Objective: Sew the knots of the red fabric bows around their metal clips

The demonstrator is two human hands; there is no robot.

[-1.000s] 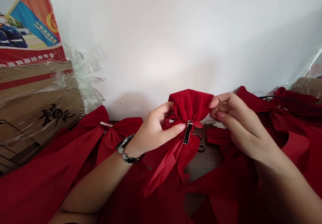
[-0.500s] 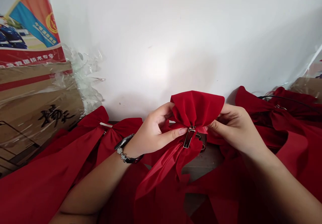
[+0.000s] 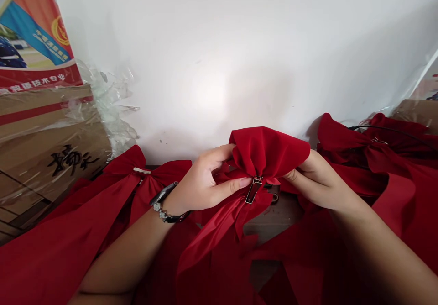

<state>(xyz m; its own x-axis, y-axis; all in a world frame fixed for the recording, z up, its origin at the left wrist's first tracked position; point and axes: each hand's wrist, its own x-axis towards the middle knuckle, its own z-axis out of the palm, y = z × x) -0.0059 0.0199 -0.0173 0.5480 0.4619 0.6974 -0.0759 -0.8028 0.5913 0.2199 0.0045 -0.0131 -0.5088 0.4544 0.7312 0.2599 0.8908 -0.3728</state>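
I hold a red fabric bow (image 3: 268,152) up in front of the white wall. A metal clip (image 3: 252,190) sits at its gathered middle, and ribbon tails hang down from there. My left hand (image 3: 205,181), with a bracelet on the wrist, pinches the bow's left side, thumb pressed just beside the clip. My right hand (image 3: 316,181) grips the bow's right loop from behind, its fingertips tucked under the fabric.
More red bows lie on the table: one at the left (image 3: 137,177) with a metal clip, others at the right (image 3: 369,154). A cardboard box wrapped in plastic film (image 3: 44,136) stands at the left. A dark cable (image 3: 393,130) runs across the right bows.
My right hand has dropped from the top edge of the loop and slid behind and under its right side. The loop has spread wider to the right.
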